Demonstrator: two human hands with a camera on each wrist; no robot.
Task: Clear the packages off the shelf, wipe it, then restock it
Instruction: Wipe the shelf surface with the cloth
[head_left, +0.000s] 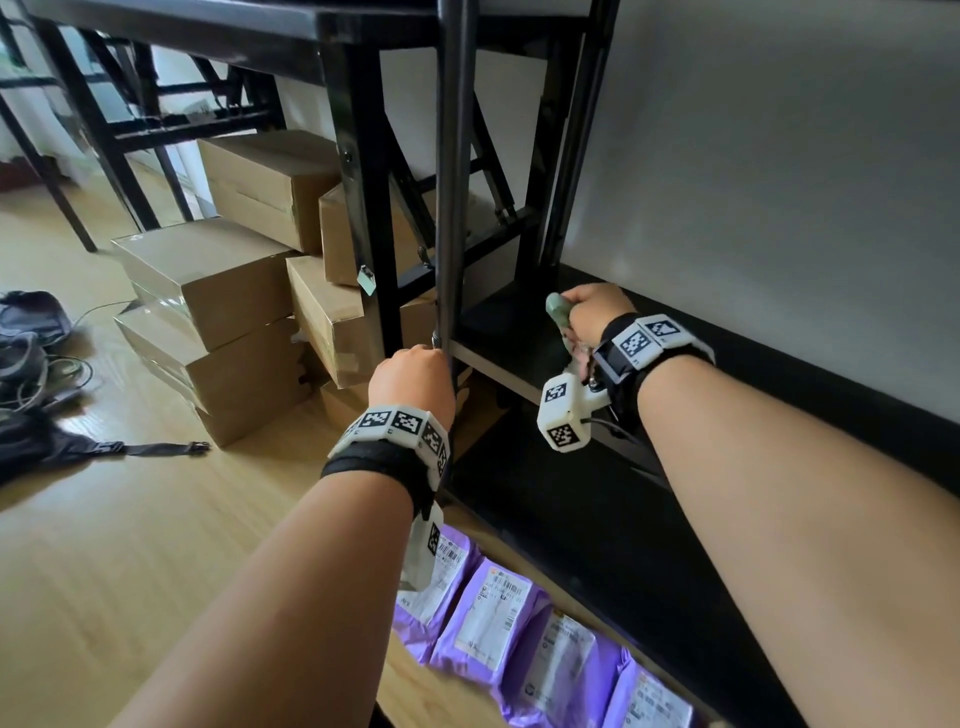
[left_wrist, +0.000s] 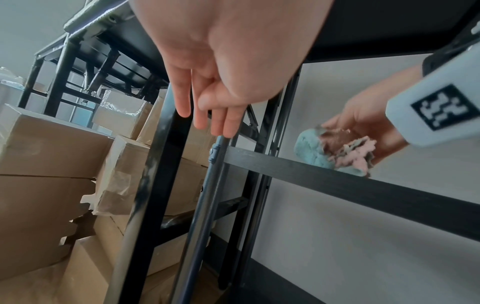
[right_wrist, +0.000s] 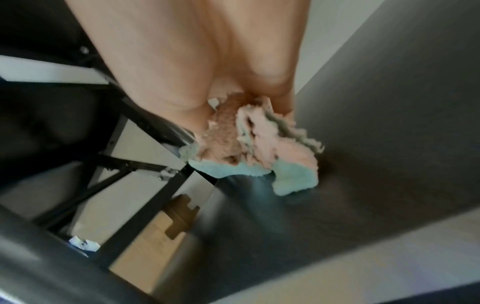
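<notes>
My right hand (head_left: 592, 312) grips a crumpled blue-green and pink cloth (head_left: 558, 312) and holds it down on the dark shelf board (head_left: 514, 322), near its left end. The left wrist view shows the same cloth (left_wrist: 311, 153) bunched under the right hand (left_wrist: 363, 121) above the shelf's front edge (left_wrist: 350, 185). In the right wrist view the cloth (right_wrist: 259, 148) touches the board (right_wrist: 376, 164). My left hand (head_left: 415, 379) is at the shelf's grey front post (head_left: 449, 234); its fingers (left_wrist: 215, 121) hang straight, tips against the post (left_wrist: 207, 195). Several purple packages (head_left: 493, 618) lie on the floor below my arms.
Stacked cardboard boxes (head_left: 234, 291) stand left of the shelf under a black table frame (head_left: 363, 208). Dark bags and cables (head_left: 31, 343) lie on the wooden floor at far left. A pale wall (head_left: 779, 182) backs the shelf, and a lower dark board (head_left: 571, 499) sits beneath.
</notes>
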